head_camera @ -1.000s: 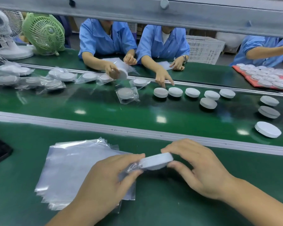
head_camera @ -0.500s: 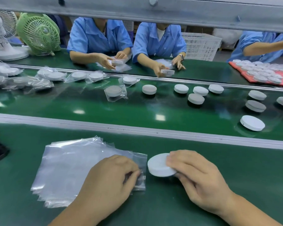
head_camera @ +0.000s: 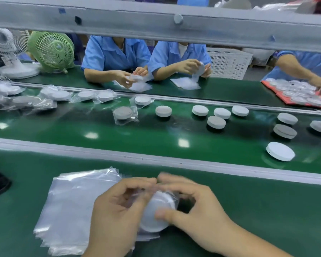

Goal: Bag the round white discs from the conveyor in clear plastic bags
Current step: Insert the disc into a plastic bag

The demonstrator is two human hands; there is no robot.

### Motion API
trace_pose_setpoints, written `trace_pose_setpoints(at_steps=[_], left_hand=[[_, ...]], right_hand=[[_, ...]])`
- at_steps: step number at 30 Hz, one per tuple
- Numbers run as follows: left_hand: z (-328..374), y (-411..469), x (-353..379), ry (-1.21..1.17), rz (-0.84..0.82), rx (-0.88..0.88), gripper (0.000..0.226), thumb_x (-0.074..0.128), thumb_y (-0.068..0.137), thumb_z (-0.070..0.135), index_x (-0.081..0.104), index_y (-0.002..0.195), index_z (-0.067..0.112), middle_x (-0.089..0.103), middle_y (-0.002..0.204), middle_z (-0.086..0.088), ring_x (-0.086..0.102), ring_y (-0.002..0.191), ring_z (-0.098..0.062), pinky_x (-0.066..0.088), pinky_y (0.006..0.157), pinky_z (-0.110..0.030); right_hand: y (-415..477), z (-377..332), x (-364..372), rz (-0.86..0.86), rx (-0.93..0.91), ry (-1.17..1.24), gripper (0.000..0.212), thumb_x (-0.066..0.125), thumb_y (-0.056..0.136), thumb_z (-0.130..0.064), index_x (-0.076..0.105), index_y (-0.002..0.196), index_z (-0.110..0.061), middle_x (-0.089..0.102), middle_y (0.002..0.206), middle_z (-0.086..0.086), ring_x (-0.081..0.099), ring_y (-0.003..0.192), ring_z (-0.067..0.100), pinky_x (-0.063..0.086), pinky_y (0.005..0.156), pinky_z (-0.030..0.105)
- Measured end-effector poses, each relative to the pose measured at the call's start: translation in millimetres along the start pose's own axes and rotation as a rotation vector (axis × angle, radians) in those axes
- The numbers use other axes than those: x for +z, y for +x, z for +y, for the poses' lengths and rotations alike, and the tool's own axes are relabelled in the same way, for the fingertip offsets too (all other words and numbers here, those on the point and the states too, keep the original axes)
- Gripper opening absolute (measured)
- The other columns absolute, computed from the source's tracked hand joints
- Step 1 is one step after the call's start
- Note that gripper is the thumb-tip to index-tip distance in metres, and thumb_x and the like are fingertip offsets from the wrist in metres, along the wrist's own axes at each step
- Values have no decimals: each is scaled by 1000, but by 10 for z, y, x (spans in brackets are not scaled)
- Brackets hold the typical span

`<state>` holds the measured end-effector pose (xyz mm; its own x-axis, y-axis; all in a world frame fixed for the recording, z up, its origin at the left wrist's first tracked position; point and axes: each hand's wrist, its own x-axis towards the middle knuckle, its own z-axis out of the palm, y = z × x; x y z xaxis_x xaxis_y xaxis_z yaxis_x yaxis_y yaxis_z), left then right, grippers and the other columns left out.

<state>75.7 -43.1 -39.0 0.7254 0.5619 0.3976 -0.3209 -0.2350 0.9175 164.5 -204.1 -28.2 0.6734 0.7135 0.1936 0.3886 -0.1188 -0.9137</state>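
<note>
**One disc in hand at the near bench**

The white disc [head_camera: 154, 224] is held tilted just above the green bench [head_camera: 248, 210], over the near-right corner of the stack of clear bags [head_camera: 72, 204]. A clear bag [head_camera: 174, 195] shows over its upper edge, but blur hides how far in the disc sits. The right hand [head_camera: 198, 210] curls round the disc, thumb pressed on its face and fingers arched over the far rim. The left hand [head_camera: 117, 214] has its fingers curled, pinching the bag film at the disc's left side.

Beyond the grey rail [head_camera: 230, 169], the conveyor [head_camera: 156, 138] carries loose discs [head_camera: 280, 151] on the right and bagged discs [head_camera: 125, 114] on the left. Across it, people in blue shirts [head_camera: 115, 52] handle discs and bags — a green fan [head_camera: 52, 51] stands far left, a red tray [head_camera: 279, 97] of discs far right.
</note>
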Motion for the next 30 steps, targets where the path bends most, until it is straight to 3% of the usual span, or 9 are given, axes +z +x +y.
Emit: trace_pose_setpoints(at_steps=[4, 8, 11, 14, 17, 20, 23, 27, 30], left_hand=[[-71, 182, -268, 466, -87, 146, 45, 71, 72, 56, 63, 114, 44, 63, 118, 19, 61, 107, 0, 45, 84, -9], [-145, 289, -505, 941, -521, 460, 21, 60, 74, 71, 70, 84, 55, 61, 96, 38, 58, 93, 0, 54, 79, -30], [-85, 286, -453, 1008, -695, 486, 25, 41, 78, 73, 66, 76, 70, 60, 91, 46, 44, 94, 9, 35, 81, -21], [-26, 284, -389, 1037, -753, 503, 30, 34, 76, 69, 63, 75, 72, 61, 88, 45, 51, 87, 12, 30, 77, -23], [-36, 282, -381, 1024, -755, 516, 26, 40, 72, 65, 66, 70, 65, 62, 86, 42, 61, 77, 11, 30, 77, -22], [-78, 249, -358, 915, -681, 499, 19, 52, 67, 55, 70, 62, 53, 63, 81, 40, 61, 77, 8, 33, 77, -23], [-111, 203, -322, 841, -573, 425, 11, 62, 63, 51, 72, 61, 48, 63, 81, 40, 50, 83, 11, 36, 79, -22], [-108, 136, -319, 860, -539, 339, 11, 65, 69, 54, 75, 69, 49, 63, 82, 40, 54, 83, 10, 38, 81, -25], [-67, 107, -347, 849, -466, 252, 16, 61, 78, 56, 76, 78, 49, 63, 86, 41, 56, 87, 10, 36, 86, -22]], right_hand=[[608, 5, -183, 246, -18, -145, 13, 85, 75, -42, 78, 81, -52, 75, 91, -26, 66, 89, 1, 46, 76, 9], [1504, 302, -622, 553, 16, -353, 17, 78, 89, -17, 81, 93, -33, 75, 99, -18, 65, 85, 0, 50, 84, 21], [2002, 577, -774, 244, 295, -728, 27, 58, 103, -15, 74, 124, -21, 72, 126, 0, 67, 109, 19, 49, 98, 26], [2113, 693, -790, 5, 377, -735, 30, 53, 105, -29, 69, 131, -27, 67, 136, -5, 65, 113, 16, 47, 94, 24], [1911, 732, -1107, 192, 279, -900, 34, 45, 97, -57, 66, 122, -49, 71, 123, -16, 65, 98, 12, 46, 75, 26], [1373, 948, -1772, 371, 539, -1347, 60, 26, 89, -79, 54, 134, -51, 57, 144, 0, 49, 133, 28, 36, 102, 51], [733, 1275, -2377, 355, 844, -1202, 80, 33, 86, -87, 28, 154, -44, 33, 162, 11, 31, 146, 40, 29, 112, 62], [440, 1267, -2518, 491, 558, -982, 54, 59, 101, -34, 47, 151, -18, 50, 143, 22, 51, 127, 42, 43, 109, 51], [423, 913, -2072, 496, 311, -849, 50, 69, 95, -38, 58, 143, -27, 58, 125, 6, 55, 114, 22, 42, 102, 32]])
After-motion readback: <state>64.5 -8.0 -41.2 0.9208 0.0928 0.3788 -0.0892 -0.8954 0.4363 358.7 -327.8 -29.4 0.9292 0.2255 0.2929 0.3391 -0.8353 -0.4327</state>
